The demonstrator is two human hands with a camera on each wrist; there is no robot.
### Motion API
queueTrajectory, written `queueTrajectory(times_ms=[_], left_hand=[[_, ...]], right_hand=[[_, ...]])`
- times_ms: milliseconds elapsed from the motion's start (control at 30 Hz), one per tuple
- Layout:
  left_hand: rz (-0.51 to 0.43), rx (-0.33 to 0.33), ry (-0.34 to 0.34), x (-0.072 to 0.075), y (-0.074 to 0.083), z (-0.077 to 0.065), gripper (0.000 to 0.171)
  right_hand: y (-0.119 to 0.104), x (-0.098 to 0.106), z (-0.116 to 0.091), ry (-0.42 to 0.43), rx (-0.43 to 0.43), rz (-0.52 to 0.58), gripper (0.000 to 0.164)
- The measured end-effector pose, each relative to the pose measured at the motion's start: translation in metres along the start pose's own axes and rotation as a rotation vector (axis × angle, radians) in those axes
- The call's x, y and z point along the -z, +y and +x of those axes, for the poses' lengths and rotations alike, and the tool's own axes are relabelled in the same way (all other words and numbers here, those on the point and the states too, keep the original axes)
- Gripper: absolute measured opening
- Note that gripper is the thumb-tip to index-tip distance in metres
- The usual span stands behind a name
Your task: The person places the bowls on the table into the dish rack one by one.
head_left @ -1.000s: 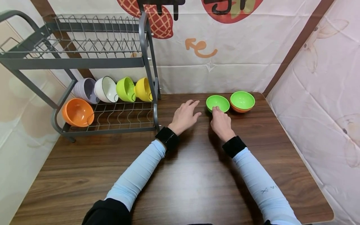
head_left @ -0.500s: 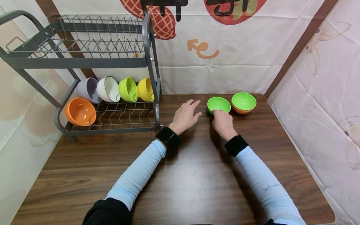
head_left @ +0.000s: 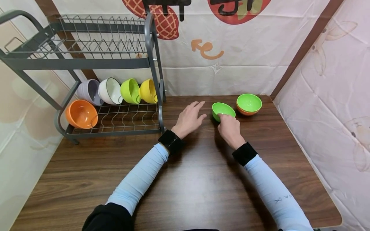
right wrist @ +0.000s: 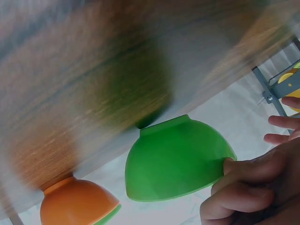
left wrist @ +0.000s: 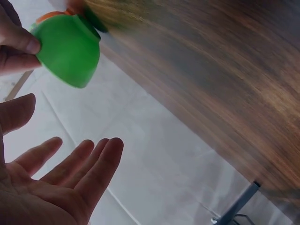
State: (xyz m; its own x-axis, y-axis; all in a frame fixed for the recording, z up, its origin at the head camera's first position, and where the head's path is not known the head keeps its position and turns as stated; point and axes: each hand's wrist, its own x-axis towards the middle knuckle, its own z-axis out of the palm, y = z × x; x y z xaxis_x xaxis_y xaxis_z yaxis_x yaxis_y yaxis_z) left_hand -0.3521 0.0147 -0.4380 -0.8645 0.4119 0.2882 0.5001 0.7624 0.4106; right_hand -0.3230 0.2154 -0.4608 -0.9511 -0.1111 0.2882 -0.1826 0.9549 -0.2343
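My right hand (head_left: 230, 129) pinches the near rim of a green bowl (head_left: 222, 109) between thumb and fingers. In the right wrist view this bowl (right wrist: 176, 161) leans, its foot close to the tabletop; whether it touches is hard to tell. To the left of it, my left hand (head_left: 189, 119) hovers with fingers spread and holds nothing. The left wrist view shows those extended fingers (left wrist: 101, 171) apart from the bowl (left wrist: 70, 49). Right of the held bowl, a second green bowl (head_left: 249, 102) sits nested in an orange bowl (head_left: 245, 112).
A grey two-tier dish rack (head_left: 78, 64) stands at the back left. Its lower shelf bears purple (head_left: 90, 91), white (head_left: 110, 91), lime (head_left: 130, 91), yellow (head_left: 148, 91) and orange (head_left: 82, 114) bowls. Fabric walls border the wooden table (head_left: 185, 179) behind and at the sides.
The pinched green bowl has shifted slightly toward me with my right hand, away from the nested pair, and now leans. My left hand has stayed about where it was.
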Motion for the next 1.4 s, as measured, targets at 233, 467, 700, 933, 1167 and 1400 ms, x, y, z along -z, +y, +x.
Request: queueTrajectory(times_ms=[233,467,700,933,1167,1400], left_hand=[[-0.006,-0.010,0.021,0.004,-0.004,-0.003,0.070],[-0.017,-0.022,0.028,0.007,-0.004,-0.008,0.078],[-0.062,-0.018,0.018,0.012,-0.002,-0.015,0.081],[-0.079,-0.016,0.032,0.019,0.001,-0.019,0.085],[-0.102,-0.006,0.051,0.021,0.002,-0.023,0.087],[-0.109,-0.009,0.067,0.026,0.005,-0.026,0.093]], right_hand=[[-0.004,0.004,-0.010,0.039,-0.002,0.035,0.035],[-0.012,0.010,-0.017,0.059,-0.006,0.055,0.045],[-0.020,0.016,-0.024,0.109,0.021,0.072,0.045],[-0.027,0.022,-0.029,0.162,0.057,0.093,0.043],[-0.036,0.024,-0.039,0.229,0.081,0.128,0.043],[-0.044,0.028,-0.042,0.273,0.119,0.138,0.044]])
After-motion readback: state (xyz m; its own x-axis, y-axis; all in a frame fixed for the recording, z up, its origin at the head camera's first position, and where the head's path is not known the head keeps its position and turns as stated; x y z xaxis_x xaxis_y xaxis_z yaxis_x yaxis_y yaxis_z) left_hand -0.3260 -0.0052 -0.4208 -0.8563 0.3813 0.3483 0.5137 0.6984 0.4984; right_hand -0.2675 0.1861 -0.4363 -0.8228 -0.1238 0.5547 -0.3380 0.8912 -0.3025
